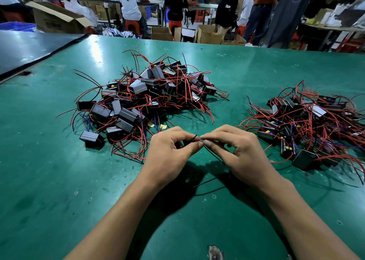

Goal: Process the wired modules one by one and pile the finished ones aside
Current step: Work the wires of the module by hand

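Head view, looking down on a green desk (59,161). Both hands meet just below centre, fingertips almost touching. The left hand (169,153) has its fingers curled and pinches a black wire (214,156) between thumb and forefinger, a short end of the wire poking up toward 1 o'clock. The right hand (239,153) pinches the same wire from the other side, its remaining fingers curled under. A speck of red wire (200,140) shows in the gap between the two pinches. From there the black wire runs toward 5 o'clock and passes under the right palm. The module it belongs to is hidden, so I cannot tell where it sits.

At 11 o'clock from the hands, near them, lies the larger pile (150,96) of dark box-shaped modules tangled in red and black leads. At 3 o'clock, well apart from that pile, lies the smaller pile (308,125) of the same modules.

Beyond the desk's far edge, at 12 o'clock, people sit on red stools (132,26) at other benches, with open cardboard boxes (57,21) on the floor.
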{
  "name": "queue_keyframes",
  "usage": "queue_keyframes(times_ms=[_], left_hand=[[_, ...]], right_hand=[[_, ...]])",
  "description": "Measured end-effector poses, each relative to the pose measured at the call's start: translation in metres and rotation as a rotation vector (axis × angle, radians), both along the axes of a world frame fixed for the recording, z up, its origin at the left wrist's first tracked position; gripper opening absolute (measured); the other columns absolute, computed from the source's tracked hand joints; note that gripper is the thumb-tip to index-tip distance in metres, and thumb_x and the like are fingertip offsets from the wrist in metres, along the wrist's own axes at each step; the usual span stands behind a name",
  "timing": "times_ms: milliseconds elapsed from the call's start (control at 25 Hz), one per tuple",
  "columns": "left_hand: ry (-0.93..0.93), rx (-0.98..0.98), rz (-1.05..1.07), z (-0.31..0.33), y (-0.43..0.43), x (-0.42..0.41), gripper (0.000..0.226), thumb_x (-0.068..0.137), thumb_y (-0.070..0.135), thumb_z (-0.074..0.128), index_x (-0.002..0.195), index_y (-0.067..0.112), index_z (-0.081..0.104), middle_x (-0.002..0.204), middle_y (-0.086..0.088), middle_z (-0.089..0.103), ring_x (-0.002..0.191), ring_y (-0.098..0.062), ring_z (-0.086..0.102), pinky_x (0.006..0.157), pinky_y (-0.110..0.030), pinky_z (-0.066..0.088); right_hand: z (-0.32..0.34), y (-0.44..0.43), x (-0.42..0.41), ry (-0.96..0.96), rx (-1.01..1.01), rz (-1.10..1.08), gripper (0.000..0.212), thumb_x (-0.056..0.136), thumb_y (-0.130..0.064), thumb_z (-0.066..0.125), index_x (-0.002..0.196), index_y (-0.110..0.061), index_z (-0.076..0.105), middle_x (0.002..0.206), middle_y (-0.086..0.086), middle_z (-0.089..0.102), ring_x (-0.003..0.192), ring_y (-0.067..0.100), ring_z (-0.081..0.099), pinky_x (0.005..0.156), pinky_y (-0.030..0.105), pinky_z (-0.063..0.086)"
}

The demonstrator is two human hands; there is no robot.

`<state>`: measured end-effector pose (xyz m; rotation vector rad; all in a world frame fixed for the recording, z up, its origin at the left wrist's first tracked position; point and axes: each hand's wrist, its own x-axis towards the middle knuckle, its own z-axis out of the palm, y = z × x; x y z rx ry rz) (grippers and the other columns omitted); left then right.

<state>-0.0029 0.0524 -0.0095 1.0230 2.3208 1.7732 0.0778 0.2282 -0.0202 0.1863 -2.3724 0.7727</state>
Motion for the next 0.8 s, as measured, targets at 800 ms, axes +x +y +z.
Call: queue_keyframes(times_ms=[800], left_hand=[[0.253, -0.056, 0.000, -0.005, -0.001, 0.000, 0.004, 0.080, 0.011, 0.079, 0.083, 0.015, 0.080, 0.071, 0.005, 0.065, 0.059, -0.007, 0.054, 0.055, -0.017, 0.040]], right_hand=[[0.011, -0.014, 0.001, -0.472, -0.371, -0.044, 0.023, 0.099, -0.025, 0.058, 0.077, -0.021, 0.061, 0.058, -0.017, 0.047, 0.055, 0.001, 0.038, 0.056, 0.021, 0.033]])
